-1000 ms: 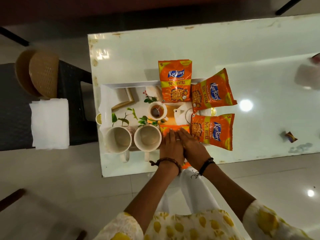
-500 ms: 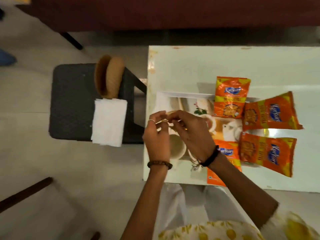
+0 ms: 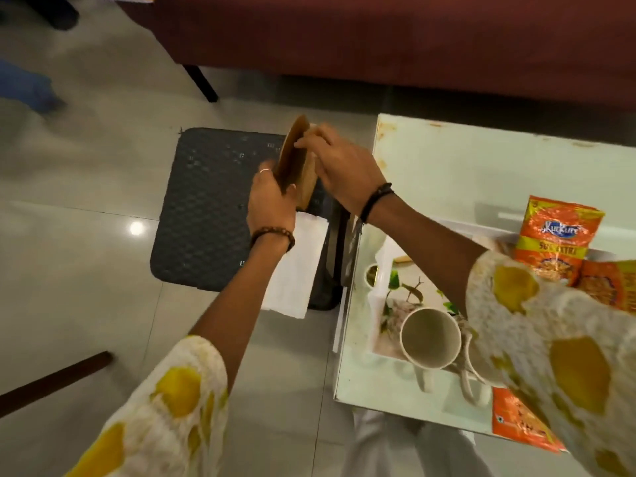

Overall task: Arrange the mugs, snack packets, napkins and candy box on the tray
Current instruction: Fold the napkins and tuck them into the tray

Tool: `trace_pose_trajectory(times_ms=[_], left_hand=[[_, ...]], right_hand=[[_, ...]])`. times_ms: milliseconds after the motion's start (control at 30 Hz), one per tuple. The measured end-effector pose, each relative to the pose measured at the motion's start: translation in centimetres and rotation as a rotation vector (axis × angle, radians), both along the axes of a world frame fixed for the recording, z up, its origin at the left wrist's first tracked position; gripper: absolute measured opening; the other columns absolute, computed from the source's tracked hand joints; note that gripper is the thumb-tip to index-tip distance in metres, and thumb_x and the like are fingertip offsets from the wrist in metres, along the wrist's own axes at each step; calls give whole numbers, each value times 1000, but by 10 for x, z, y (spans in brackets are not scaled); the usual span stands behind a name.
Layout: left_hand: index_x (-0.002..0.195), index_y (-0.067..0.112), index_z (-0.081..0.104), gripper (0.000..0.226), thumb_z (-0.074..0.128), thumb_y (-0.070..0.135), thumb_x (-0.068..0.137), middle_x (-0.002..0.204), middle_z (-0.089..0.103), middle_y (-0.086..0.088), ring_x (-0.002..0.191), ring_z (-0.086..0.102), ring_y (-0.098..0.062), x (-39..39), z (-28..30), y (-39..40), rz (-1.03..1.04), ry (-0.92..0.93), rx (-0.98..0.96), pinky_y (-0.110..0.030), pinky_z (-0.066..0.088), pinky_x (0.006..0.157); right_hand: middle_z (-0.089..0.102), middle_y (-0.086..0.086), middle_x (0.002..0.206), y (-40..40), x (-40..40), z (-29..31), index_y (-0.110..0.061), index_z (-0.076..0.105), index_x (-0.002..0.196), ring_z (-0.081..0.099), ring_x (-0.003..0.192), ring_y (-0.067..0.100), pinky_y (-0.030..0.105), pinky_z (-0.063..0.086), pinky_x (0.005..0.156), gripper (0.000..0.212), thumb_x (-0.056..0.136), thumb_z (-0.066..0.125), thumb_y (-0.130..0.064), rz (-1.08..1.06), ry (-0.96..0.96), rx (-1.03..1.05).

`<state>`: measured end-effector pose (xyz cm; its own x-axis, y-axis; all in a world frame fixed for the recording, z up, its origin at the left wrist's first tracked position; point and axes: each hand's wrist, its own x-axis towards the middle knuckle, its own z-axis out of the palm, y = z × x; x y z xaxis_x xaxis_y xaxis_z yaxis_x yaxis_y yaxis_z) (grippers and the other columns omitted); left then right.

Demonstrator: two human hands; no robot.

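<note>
Both hands over the dark stool (image 3: 206, 208), left of the table (image 3: 481, 173). Left hand (image 3: 272, 201) and right hand (image 3: 344, 173) grip the round woven holder (image 3: 292, 156) from either side, fingers closed on its edges. White napkins (image 3: 296, 270) lie flat just below, untouched.
</note>
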<state>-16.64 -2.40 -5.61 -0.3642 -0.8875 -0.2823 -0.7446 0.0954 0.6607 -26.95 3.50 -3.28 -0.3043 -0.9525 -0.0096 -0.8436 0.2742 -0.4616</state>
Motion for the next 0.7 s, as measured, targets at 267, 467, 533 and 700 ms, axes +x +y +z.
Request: trace_pose_trajectory(times_ms=[267, 467, 533, 700], left_hand=[[116, 10, 58, 26, 48, 18, 94, 118, 65, -12, 110, 61, -27, -8, 18, -10, -184, -25, -301, -37, 48, 95], [111, 11, 64, 25, 55, 19, 90, 108, 70, -13, 98, 65, -27, -26, 54, 44, -705, 159, -342, -36, 53, 88], [105, 14, 68, 22, 55, 17, 88, 100, 73, -9, 88, 68, -26, -29, 55, 78, -826, 181, -332, -38, 57, 76], [112, 19, 63, 26, 46, 23, 92, 111, 68, -4, 100, 63, -25, -37, 23, 140, -1013, 16, -174, -41, 53, 78]], right_hand=[[51, 13, 128, 17, -19, 3, -10, 51, 122, 55, 108, 26, 26, 48, 86, 29, 94, 48, -14, 37, 143, 38], [74, 11, 94, 136, -29, 48, -10, 71, 95, 49, 90, 24, 29, 34, 74, 15, 81, 65, -10, -159, 270, -176], [75, 7, 89, 180, -26, 57, -14, 71, 92, 51, 88, 24, 34, 35, 74, 13, 81, 64, -12, -200, 218, -111], [75, 5, 86, 248, -11, 37, -16, 72, 85, 69, 81, 29, 41, 51, 69, 13, 74, 72, -8, -224, 40, 144]])
